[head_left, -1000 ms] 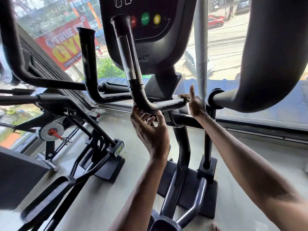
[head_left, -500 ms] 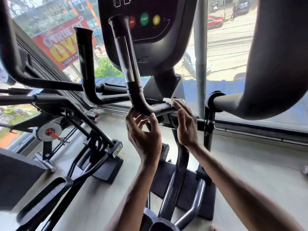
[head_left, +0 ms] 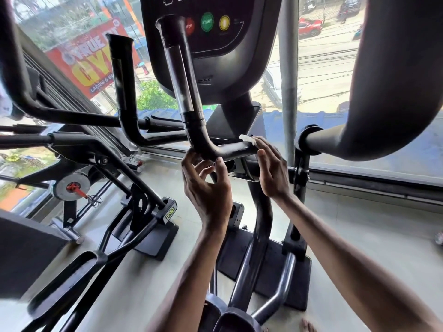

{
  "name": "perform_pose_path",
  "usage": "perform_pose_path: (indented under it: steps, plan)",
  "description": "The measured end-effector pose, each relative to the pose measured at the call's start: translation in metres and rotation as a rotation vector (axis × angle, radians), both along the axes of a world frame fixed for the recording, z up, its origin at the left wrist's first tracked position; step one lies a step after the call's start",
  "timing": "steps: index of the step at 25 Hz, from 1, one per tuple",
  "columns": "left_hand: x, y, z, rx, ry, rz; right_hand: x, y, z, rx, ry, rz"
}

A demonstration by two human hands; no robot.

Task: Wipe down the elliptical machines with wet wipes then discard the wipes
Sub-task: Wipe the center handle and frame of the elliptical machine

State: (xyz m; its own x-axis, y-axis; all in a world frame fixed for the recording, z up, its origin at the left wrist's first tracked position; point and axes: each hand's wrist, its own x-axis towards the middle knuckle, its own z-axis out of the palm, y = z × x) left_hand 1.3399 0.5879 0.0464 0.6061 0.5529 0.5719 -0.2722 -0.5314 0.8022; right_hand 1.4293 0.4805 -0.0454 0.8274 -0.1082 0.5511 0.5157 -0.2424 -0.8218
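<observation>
1. The handlebar (head_left: 189,97), a black tube that drops in front of the console and bends to run sideways, serves as the landmark
2. The left hand (head_left: 206,190) reaches up under the handlebar's bend and holds it loosely, forefinger and thumb against its underside, the other fingers curled toward the palm
3. The right hand (head_left: 272,168) sits on the handlebar's level stretch, right of the bend, fingers curled over the top and thumb below
4. The wet wipe (head_left: 247,139), a small white wad, is pinned under those fingertips on top of the handlebar, one edge poking out toward the bend
5. Behind the handlebar's upright part stands the console (head_left: 227,68), showing red, green and yellow buttons
6. Left of the handlebar rises a second black tube (head_left: 123,92) of like shape
7. Right of the handlebar a thick grey arm (head_left: 395,80) sweeps upward
8. Below the handlebar lies the pale floor (head_left: 359,236)
</observation>
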Motion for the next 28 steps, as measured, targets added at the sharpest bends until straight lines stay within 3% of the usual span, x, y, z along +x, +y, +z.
perform_pose_path:
  steps: [3, 8, 13, 17, 21, 25, 28]
  plan:
    - [-0.004, 0.002, 0.003, 0.005, 0.008, -0.008, -0.015, 0.011, 0.015, 0.099, 0.012, -0.032]
    - [-0.006, 0.01, 0.012, -0.002, 0.048, 0.006, -0.055, 0.037, 0.03, 0.046, -0.232, 0.102]
    - [-0.01, 0.008, 0.018, 0.001, 0.089, 0.011, -0.035, 0.029, 0.022, 0.109, 0.004, -0.114]
    - [-0.012, 0.01, 0.019, 0.017, 0.1, 0.007, -0.067, 0.046, 0.033, 0.06, -0.216, 0.038]
    - [-0.013, 0.018, 0.023, 0.045, 0.117, -0.008, -0.055, 0.043, 0.035, 0.179, -0.035, -0.04]
    - [-0.015, 0.022, 0.025, 0.028, 0.121, -0.04, -0.084, 0.058, 0.054, 0.172, -0.23, 0.05]
    - [-0.014, 0.031, 0.025, 0.043, 0.125, -0.079, -0.069, 0.05, 0.061, 0.205, -0.214, -0.031]
